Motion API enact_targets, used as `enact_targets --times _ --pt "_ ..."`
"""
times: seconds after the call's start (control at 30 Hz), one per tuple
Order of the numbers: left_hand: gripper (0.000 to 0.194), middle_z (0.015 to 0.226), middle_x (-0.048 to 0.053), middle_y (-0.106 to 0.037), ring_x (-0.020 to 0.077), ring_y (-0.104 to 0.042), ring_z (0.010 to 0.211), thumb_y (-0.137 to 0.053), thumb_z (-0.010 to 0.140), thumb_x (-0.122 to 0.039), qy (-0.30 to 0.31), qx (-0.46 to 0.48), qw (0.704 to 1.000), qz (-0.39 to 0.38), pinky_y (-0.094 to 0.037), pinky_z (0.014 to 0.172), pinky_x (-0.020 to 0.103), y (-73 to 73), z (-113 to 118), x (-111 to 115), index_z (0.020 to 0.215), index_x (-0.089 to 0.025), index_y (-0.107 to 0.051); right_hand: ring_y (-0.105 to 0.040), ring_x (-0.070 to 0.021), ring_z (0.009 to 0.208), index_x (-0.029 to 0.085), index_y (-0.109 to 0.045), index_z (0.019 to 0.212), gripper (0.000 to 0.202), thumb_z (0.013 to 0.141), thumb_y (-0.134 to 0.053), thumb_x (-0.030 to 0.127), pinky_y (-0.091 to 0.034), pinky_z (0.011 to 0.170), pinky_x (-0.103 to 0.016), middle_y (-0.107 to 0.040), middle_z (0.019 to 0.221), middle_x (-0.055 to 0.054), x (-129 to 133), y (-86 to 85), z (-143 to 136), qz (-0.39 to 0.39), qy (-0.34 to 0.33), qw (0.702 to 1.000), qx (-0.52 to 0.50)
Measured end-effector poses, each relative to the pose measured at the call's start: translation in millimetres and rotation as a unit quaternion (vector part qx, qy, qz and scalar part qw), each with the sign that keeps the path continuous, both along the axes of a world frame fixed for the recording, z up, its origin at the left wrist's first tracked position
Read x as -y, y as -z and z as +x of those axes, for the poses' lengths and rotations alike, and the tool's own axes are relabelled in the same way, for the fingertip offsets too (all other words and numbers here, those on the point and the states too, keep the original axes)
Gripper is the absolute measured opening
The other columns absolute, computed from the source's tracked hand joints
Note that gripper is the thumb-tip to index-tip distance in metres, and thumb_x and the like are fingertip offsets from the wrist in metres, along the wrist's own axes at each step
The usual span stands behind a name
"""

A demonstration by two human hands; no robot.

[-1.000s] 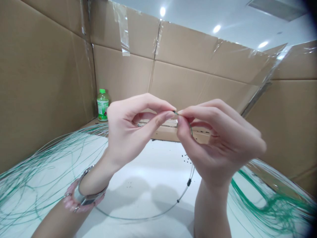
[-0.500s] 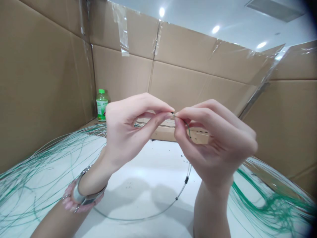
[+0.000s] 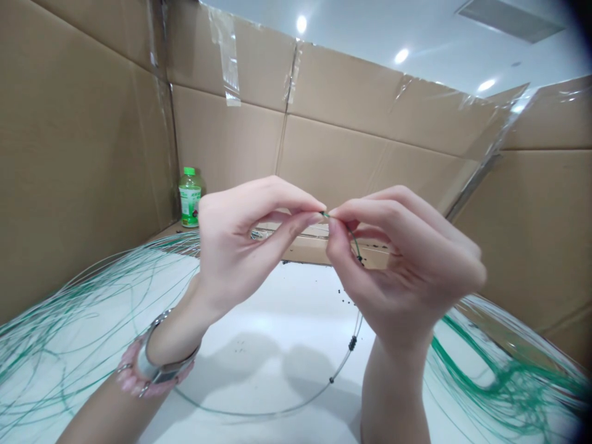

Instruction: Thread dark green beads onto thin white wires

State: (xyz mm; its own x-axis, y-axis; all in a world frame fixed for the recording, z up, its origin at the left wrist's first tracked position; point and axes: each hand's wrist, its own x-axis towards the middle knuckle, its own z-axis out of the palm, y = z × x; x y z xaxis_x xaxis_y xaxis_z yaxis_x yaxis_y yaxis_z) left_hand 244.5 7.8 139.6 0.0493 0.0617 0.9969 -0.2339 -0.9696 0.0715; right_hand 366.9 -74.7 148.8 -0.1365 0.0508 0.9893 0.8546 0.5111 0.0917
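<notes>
**A green cord (image 3: pixel 355 240) was pinched in mid-air**

The cord bridged a narrow gap between the fingertips of both hands, raised above the tabletop. The left hand (image 3: pixel 245 237) held it between thumb and forefinger; the right hand (image 3: pixel 409 250) pinched it likewise, and a length curved down past the right thumb. Below, a thin strand (image 3: pixel 259 414) bowed across the white tabletop (image 3: pixel 272 296), bearing a cluster of black beads (image 3: pixel 353 343) and, lower down, a single black bead (image 3: pixel 332 380). Whether strand and cord joined could not be told. Loose black specks (image 3: pixel 343 296) lay near the right palm in view.

White surface opened between the forearms as far as a cardboard edge. Sideways, room was tighter: green strands on the left (image 3: pixel 111 277) reached the left wrist, and a green bundle (image 3: pixel 518 382) lay beside the right forearm. Cardboard walls (image 3: pixel 231 139) bounded three sides; a green-capped bottle (image 3: pixel 189 200) stood in the far left corner.
</notes>
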Motion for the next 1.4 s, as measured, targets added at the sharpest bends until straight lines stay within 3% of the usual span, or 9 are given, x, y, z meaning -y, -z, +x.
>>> enact_targets --times 0.13,0.43,0.7,0.9,1.1,1.2,1.4 --pt "0.017 0.075 -0.002 -0.068 0.0088 -0.06 0.065 -0.068 0.073 -0.003 -0.026 -0.008 1.0 -0.002 -0.055 0.057 0.02 -0.8 -1 2 0.081 -0.018 -0.069 -0.047 -0.0112 0.058 0.02 -0.061 0.074 0.017 0.076 -0.059 0.004 -0.047 0.052 -0.026 -0.054 0.065 0.0 2 -0.8 -1 -0.013 0.02 1.0 0.002" --pt "0.016 0.075 -0.001 -0.068 0.0088 -0.06 0.066 -0.068 0.073 -0.003 -0.01 -0.006 1.0 -0.002 -0.055 0.058 0.02 -0.6 -1 3 0.081 -0.016 -0.069 -0.049 -0.0113 0.061 0.018 -0.063 0.075 0.015 0.077 -0.06 0.003 -0.047 0.052 -0.027 -0.057 0.067 0.0 3 -0.2 -1 -0.021 0.006 1.0 0.01" --pt "0.008 0.071 -0.004 -0.067 0.0055 -0.062 0.064 -0.068 0.075 -0.01 0.039 0.0 0.995 -0.088 -0.055 0.056 0.015 0.3 2 4 0.077 -0.018 -0.069 -0.058 -0.0125 0.063 0.015 -0.068 0.077 0.019 0.068 -0.069 -0.002 -0.052 0.053 -0.027 -0.064 0.069 -0.001 3 -2.4 5 -0.079 -0.15 0.983 -0.068" --pt "0.008 0.07 -0.005 -0.068 0.0055 -0.063 0.064 -0.069 0.074 -0.01 0.023 0.0 0.996 -0.092 -0.054 0.055 0.014 -0.1 3 3 0.075 -0.018 -0.069 -0.059 -0.0125 0.062 0.025 -0.069 0.078 0.021 0.073 -0.069 0.005 -0.056 0.055 -0.027 -0.064 0.068 0.002 -2 0.5 2 -0.085 -0.165 0.976 -0.111" --pt "0.009 0.071 -0.005 -0.07 0.0053 -0.063 0.063 -0.064 0.08 -0.012 0.015 -0.033 0.996 -0.083 -0.052 0.052 0.015 -1.2 2 3 0.077 -0.018 -0.069 -0.062 -0.0096 0.065 0.02 -0.07 0.08 0.021 0.071 -0.069 0.002 -0.058 0.058 -0.021 -0.066 0.071 0.002 -8 1.7 3 -0.099 -0.211 0.964 -0.131" --pt "0.007 0.069 -0.002 -0.067 0.0071 -0.06 0.06 -0.066 0.077 -0.009 -0.016 -0.028 0.999 -0.035 -0.049 0.05 0.018 -1.6 -1 -2 0.076 -0.016 -0.068 -0.062 -0.0086 0.066 0.02 -0.069 0.08 0.018 0.072 -0.069 0.004 -0.058 0.057 -0.019 -0.066 0.071 0.004 -9 0.8 4 -0.13 -0.202 0.962 -0.128" --pt "0.011 0.062 -0.002 -0.056 0.0089 -0.047 0.055 -0.061 0.079 -0.012 -0.164 -0.072 0.982 0.06 -0.038 0.05 0.025 -3.5 -4 -9 0.071 -0.019 -0.061 -0.063 -0.0113 0.069 0.024 -0.069 0.078 0.016 0.077 -0.064 0.009 -0.06 0.056 -0.022 -0.066 0.071 0.004 -11 0.5 7 -0.173 -0.151 0.966 -0.12"
